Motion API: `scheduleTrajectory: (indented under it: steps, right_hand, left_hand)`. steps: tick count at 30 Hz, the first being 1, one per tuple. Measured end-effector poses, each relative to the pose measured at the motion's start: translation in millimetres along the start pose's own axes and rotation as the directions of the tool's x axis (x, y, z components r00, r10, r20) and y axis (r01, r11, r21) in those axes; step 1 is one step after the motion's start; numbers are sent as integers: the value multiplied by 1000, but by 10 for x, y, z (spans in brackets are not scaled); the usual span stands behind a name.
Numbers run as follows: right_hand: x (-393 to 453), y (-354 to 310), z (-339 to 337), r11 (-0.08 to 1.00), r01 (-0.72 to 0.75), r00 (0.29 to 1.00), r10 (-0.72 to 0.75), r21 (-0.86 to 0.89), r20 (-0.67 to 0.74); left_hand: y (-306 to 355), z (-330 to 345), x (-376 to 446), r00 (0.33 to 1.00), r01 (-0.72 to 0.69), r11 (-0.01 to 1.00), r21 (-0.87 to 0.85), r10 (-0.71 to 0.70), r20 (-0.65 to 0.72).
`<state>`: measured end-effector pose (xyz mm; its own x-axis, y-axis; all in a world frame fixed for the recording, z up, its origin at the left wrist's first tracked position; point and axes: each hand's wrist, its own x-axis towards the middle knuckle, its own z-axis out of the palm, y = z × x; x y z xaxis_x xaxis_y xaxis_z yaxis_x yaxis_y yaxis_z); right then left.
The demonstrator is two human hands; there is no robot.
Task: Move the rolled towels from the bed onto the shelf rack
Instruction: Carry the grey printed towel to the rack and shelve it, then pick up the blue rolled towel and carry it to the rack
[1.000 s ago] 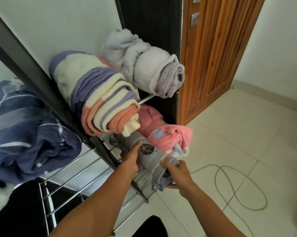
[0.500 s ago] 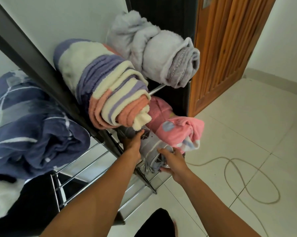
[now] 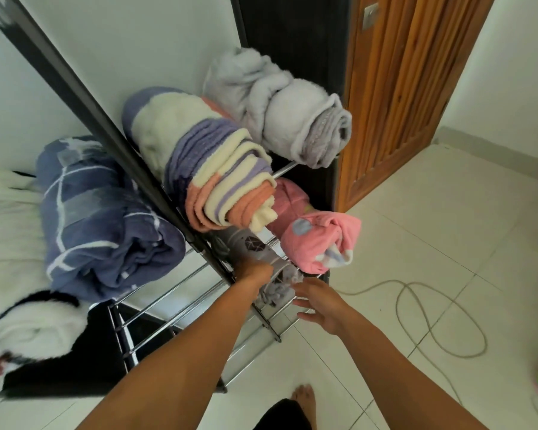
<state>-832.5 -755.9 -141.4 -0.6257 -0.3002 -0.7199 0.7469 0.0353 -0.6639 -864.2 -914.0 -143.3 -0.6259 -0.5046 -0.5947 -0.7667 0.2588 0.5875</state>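
The grey towel (image 3: 255, 252) lies on a lower tier of the rack (image 3: 181, 293), by its front edge, just beside the pink towel (image 3: 320, 240) and under the striped towel (image 3: 218, 169). The left hand (image 3: 255, 271) rests on the grey roll — whether its fingers grip can't be told, they're hidden. The right hand (image 3: 320, 302) hovers at the roll's end, fingers spread loose, holding nothing. A pale towel (image 3: 292, 116) sits at the top tier's right end, a blue blanket (image 3: 103, 218) further left.

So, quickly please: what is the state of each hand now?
Left hand: grip closed on the grey patterned towel.
Right hand: open, holding nothing.
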Motion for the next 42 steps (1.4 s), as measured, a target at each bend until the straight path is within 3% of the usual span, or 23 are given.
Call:
scheduleTrajectory:
  steps: [3, 7, 12, 17, 20, 23, 28, 32, 38, 42]
  right_hand:
    - [-388, 55, -351, 1000, 23, 999, -22, 21, -29]
    - [-1040, 243, -1076, 991, 65, 991, -51, 118, -120]
    - [-2023, 798, -2114, 910, 66, 979, 21, 409, -204]
    - [-2992, 1292, -2764, 820, 244, 916, -19, 518, -401]
    - [-3552, 1629, -2995, 725, 419, 831, -64, 547, -552]
    - [-4220, 2196, -3136, 619, 541, 723, 3, 569, -691]
    - [-5275, 3225, -3279, 743, 512, 484, 164, 430, -859]
    - [-5972, 3988, -3463, 654, 602, 356, 294, 458, -887]
    - [-6646, 5034, -3979, 497, 718, 262, 456, 488, -850]
    - [-7149, 5638, -4738, 489, 716, 202, 538, 498, -819]
  left_hand:
    - [-95, 180, -154, 992, -68, 994, 87, 59, 109]
    - [68, 442, -1174, 958, -222, 952, 212, 173, 227]
    - [113, 976, -2202, 846, -340, 919, 200, 206, 492]
    - [318, 1548, -3059, 710, -522, 836, 172, 314, 630]
    - [388, 2041, -3622, 587, -607, 787, 111, 350, 729]
    - [285, 2655, -4240, 451, -657, 752, 54, 336, 827]
    - [-350, 3481, -5379, 242, -702, 710, 58, 161, 957]
    - [-949, 3996, -6177, 112, -783, 610, 117, -47, 993]
    - [-1588, 4990, -7263, 124, -779, 577, 244, -239, 963]
    - [-1918, 5763, -8016, 264, -665, 609, 433, -351, 898]
